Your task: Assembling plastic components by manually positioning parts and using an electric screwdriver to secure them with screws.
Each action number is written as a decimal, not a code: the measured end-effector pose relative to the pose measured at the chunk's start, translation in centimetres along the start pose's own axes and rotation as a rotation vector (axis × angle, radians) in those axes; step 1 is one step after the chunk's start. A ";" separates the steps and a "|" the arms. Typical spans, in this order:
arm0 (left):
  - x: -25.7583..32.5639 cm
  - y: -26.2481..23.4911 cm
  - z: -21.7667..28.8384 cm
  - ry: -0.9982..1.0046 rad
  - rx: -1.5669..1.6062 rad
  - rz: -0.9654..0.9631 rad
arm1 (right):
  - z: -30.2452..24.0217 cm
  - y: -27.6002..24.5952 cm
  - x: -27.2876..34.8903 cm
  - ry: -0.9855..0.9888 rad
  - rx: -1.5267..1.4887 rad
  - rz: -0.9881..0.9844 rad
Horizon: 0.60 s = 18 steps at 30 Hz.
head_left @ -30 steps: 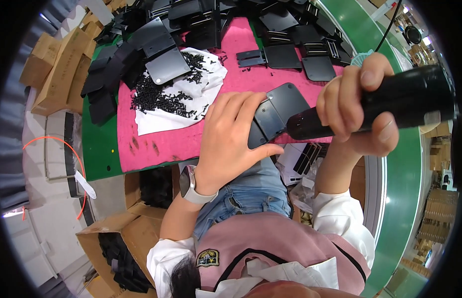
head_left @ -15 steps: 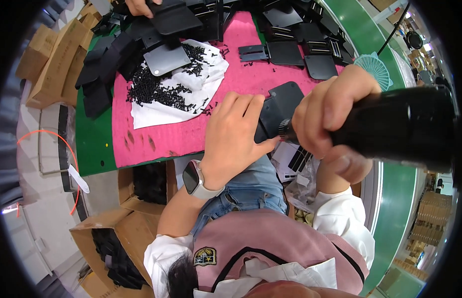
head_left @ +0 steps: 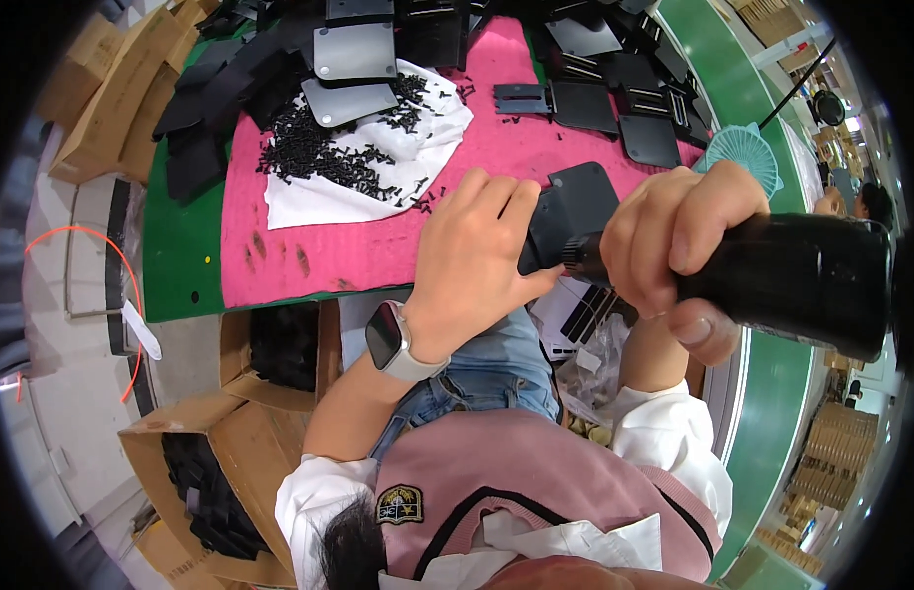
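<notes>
My left hand (head_left: 476,261), with a watch on its wrist, grips a black plate-like bracket (head_left: 582,202) at the front edge of the pink mat. Its fingers lie over the near side of the bracket and the thumb reaches under toward the driver tip. My right hand (head_left: 678,241) is wrapped round a black power screwdriver (head_left: 796,280), held almost level. The driver's ribbed tip meets the bracket's edge beside my left thumb; any screw there is hidden. Many loose black screws (head_left: 324,157) lie on a white cloth (head_left: 309,209) beyond my left hand.
The pink mat (head_left: 368,261) covers part of a green table (head_left: 181,261). Black brackets (head_left: 353,51) pile up along the far side, more (head_left: 648,141) at far right. A teal basket (head_left: 740,157) stands right. Cardboard boxes (head_left: 250,472) with black parts sit below left.
The other person's hand at the far left has left the view, and a bracket now lies near the screws. My view has shifted slightly; both hands keep their grips, driver tip at the bracket.
</notes>
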<state>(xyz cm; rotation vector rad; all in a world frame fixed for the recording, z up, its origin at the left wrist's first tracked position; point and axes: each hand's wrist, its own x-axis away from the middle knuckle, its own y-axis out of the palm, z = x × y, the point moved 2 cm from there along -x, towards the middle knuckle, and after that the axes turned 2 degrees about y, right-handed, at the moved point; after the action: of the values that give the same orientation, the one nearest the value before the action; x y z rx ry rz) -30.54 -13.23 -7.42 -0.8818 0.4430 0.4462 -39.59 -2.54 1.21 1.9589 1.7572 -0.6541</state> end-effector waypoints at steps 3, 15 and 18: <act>0.0 0.0 0.2 0.001 -0.014 0.044 | -0.5 0.8 0.2 -0.026 0.197 0.079; 9.3 -12.9 -0.8 -0.341 -0.386 0.519 | -3.8 -3.1 2.4 -0.437 -0.448 -0.005; 21.7 -24.2 -5.1 -0.776 -0.952 0.819 | -2.9 -3.6 3.0 -0.454 -0.368 0.067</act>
<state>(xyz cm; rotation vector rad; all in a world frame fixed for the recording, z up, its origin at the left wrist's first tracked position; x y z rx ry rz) -0.59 -26.78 -6.70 -1.3078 -0.2048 1.7752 -42.71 1.96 1.71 1.4749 1.4085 -0.6377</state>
